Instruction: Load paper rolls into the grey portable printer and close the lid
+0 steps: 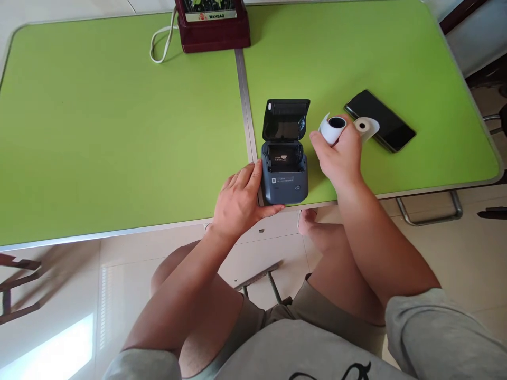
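A dark blue-grey portable label printer sits at the table's front edge with its lid raised. Its paper compartment is exposed, and no roll shows inside. My left hand holds the printer's near left corner, fingers along the side and thumb along the front. To the right of the printer, my right hand is closed around a white paper roll with a black core, its loose end sticking up. A second white roll with a small core shows just beyond that hand; whether the fingers touch it is hidden.
A black smartphone lies on the green table at the right, partly behind the second roll. A dark red boxed device with a white cord stands at the back. A metal strip divides the tabletop.
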`<state>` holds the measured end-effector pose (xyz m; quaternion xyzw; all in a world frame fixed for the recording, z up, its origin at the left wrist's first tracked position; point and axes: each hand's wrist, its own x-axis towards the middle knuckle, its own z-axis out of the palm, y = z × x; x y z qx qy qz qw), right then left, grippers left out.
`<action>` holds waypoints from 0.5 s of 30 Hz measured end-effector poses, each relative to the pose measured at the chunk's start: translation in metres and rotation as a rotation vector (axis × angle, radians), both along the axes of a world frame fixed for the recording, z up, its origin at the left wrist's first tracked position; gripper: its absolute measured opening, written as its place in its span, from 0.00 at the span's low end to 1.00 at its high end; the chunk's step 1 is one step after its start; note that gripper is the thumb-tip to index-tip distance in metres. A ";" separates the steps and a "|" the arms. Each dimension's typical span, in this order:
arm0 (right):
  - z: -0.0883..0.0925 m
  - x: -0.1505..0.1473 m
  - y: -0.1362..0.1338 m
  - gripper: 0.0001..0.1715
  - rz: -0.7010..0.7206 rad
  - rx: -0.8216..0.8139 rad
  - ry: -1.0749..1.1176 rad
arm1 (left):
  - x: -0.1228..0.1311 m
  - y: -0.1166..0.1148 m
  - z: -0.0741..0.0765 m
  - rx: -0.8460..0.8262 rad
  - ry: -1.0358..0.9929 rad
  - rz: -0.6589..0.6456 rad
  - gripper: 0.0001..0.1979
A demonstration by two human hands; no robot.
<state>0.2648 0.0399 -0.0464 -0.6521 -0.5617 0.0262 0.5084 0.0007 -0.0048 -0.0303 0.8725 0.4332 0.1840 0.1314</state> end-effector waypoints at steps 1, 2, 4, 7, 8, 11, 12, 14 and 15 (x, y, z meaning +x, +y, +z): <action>-0.002 0.004 0.000 0.14 -0.005 0.013 -0.061 | 0.000 0.000 0.000 0.002 0.002 -0.001 0.56; -0.003 0.007 0.001 0.15 -0.001 0.015 -0.105 | 0.001 0.000 0.000 0.007 0.003 -0.004 0.56; -0.007 0.012 0.001 0.16 0.037 -0.009 -0.143 | 0.001 0.000 0.000 0.016 0.007 -0.011 0.56; -0.012 0.012 0.000 0.21 0.097 -0.078 -0.136 | 0.002 0.000 0.001 0.013 0.018 -0.008 0.57; -0.012 0.010 -0.001 0.23 0.102 -0.106 -0.129 | 0.002 0.000 0.002 0.005 0.021 -0.005 0.57; -0.009 0.006 -0.006 0.31 0.127 -0.140 -0.080 | 0.001 0.000 0.003 -0.022 0.015 0.006 0.57; -0.006 0.006 -0.010 0.31 0.139 -0.110 -0.055 | 0.001 0.000 0.003 -0.028 0.011 0.009 0.56; 0.003 0.011 -0.017 0.23 0.129 0.018 -0.020 | 0.002 0.000 0.004 -0.027 0.008 0.014 0.56; 0.008 0.017 -0.020 0.17 0.088 0.109 -0.022 | 0.002 0.000 0.004 -0.022 0.010 0.016 0.57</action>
